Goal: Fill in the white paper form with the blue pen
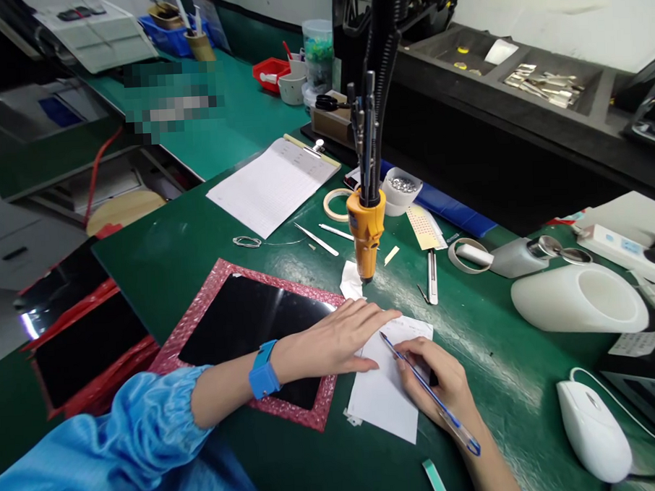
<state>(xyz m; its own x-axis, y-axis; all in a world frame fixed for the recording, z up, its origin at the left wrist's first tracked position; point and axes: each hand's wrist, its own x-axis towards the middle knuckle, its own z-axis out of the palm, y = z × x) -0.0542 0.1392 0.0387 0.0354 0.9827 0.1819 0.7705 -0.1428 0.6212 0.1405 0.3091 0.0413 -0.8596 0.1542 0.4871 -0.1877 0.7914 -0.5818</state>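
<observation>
My right hand is closed round a blue ballpoint pen, its tip close above a white sheet of paper. Small print runs along the sheet's top edge. My left hand lies flat, fingers stretched out together, across the sheet's upper left part, with a blue strap on the wrist. Beneath that forearm is a black glass panel on pink bubble wrap. An orange electric screwdriver hangs upright just beyond my fingers.
Beyond the panel are a clipboard, white tweezers and a tape roll. A box cutter, a white cup and a computer mouse stand to the right. A bowl of small metal parts sits behind the screwdriver.
</observation>
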